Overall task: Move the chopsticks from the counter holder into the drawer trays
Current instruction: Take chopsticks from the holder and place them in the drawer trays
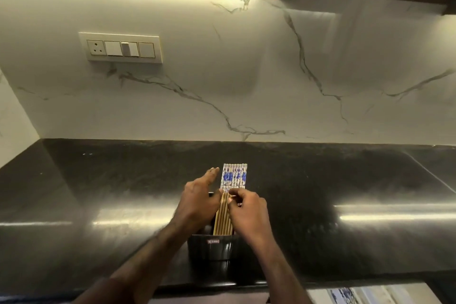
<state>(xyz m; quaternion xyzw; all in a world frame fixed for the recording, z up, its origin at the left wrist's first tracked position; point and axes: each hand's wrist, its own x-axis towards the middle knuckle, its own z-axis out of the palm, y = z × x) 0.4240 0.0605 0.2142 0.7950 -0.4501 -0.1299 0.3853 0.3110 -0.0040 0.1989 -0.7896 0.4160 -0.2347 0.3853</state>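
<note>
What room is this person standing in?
Most likely a home kitchen: a shiny black counter, a marble-look wall with a switch panel, and a holder full of chopsticks.

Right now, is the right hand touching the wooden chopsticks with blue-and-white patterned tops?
Touching. The head view shows the right hand with fingertips pinching the chopsticks above the black holder.
</note>
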